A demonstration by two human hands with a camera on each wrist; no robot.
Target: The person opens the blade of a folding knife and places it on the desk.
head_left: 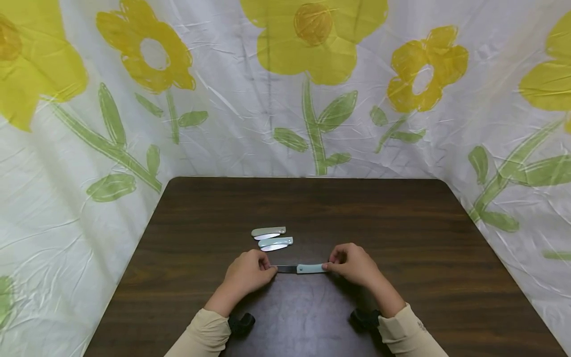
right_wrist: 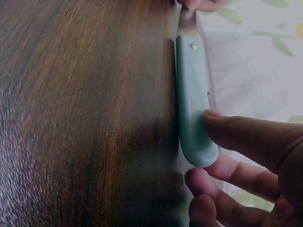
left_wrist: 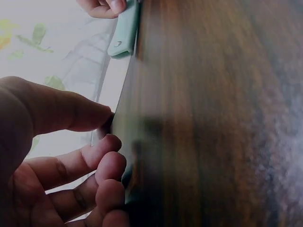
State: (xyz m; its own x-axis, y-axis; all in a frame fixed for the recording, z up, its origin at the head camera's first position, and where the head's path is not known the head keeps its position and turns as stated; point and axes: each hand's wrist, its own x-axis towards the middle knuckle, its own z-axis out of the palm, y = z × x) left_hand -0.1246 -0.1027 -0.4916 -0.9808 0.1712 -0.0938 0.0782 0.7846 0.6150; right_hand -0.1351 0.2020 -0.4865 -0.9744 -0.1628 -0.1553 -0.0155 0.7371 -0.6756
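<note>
An unfolded folding knife point(head_left: 311, 268) with a pale blue-green handle lies lengthwise between my two hands, close over the table. My left hand point(head_left: 251, 270) pinches the blade point(left_wrist: 115, 80) near its tip between thumb and forefinger; the tip is hidden by the fingers. At the other end, my right hand point(head_left: 354, 264) pinches the butt of the handle point(right_wrist: 191, 94), thumb on its side. Just beyond the left hand lie two more folding knives with blades partly folded out, one light blue point(head_left: 276, 242) and one grey-green point(head_left: 269, 231).
The dark wood-grain table point(head_left: 357, 213) runs back to a white curtain point(head_left: 223, 134) painted with yellow flowers. Black straps with wrist cameras point(head_left: 242, 325) sit at both wrists, low over the table's near part.
</note>
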